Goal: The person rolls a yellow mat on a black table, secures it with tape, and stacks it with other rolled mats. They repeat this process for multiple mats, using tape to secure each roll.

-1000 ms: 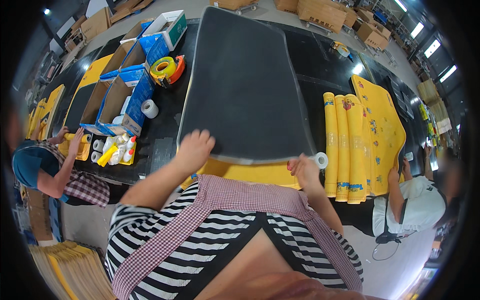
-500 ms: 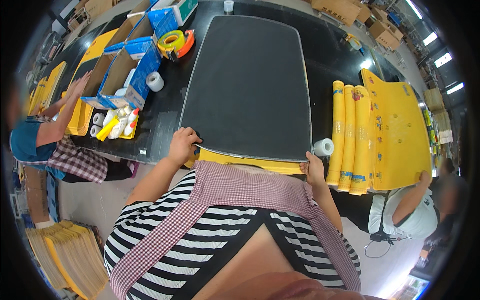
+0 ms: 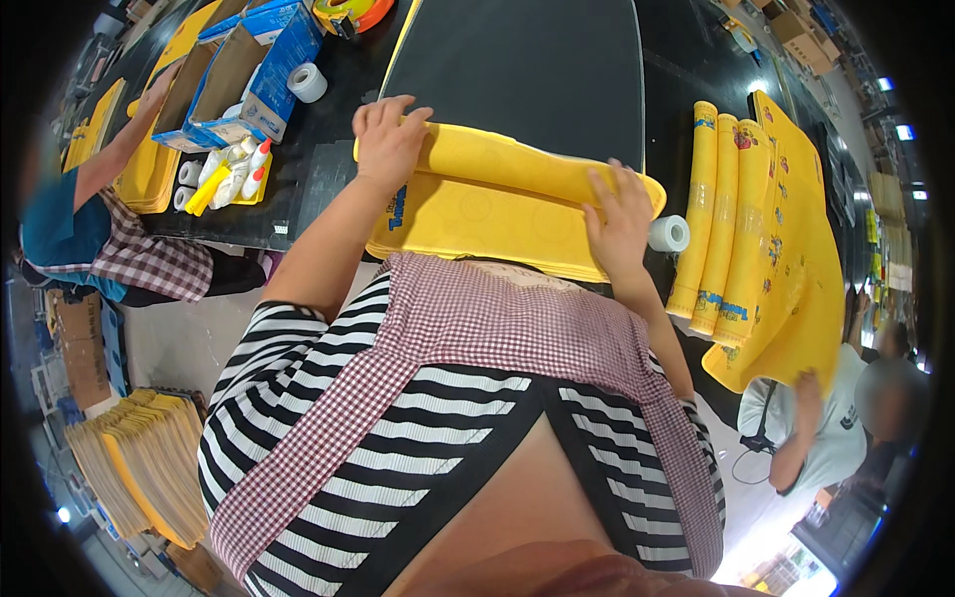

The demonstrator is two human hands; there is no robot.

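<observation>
In front of me, a mat with a black back [image 3: 517, 60] has its near edge turned over into a yellow roll [image 3: 502, 157]. My left hand [image 3: 388, 144] is closed over the roll's left end, fingers bent around it. Toward the right end, my right hand [image 3: 621, 214] lies on the roll with fingers stretched and slightly spread. Under the roll, flat yellow mats [image 3: 477, 219] with blue print on the left corner reach the table's near edge.
Right of the work are a white tape roll [image 3: 668, 234] and several rolled yellow mats [image 3: 702, 209]. A co-worker's hand [image 3: 808, 393] touches another yellow mat [image 3: 786, 298]. Blue boxes [image 3: 269, 95] and a tray of bottles [image 3: 235, 179] stand left, near another person.
The mat lay flat, with my hands at its near corners. Its near edge is now rolled away from me, and both hands have moved forward onto the roll.
</observation>
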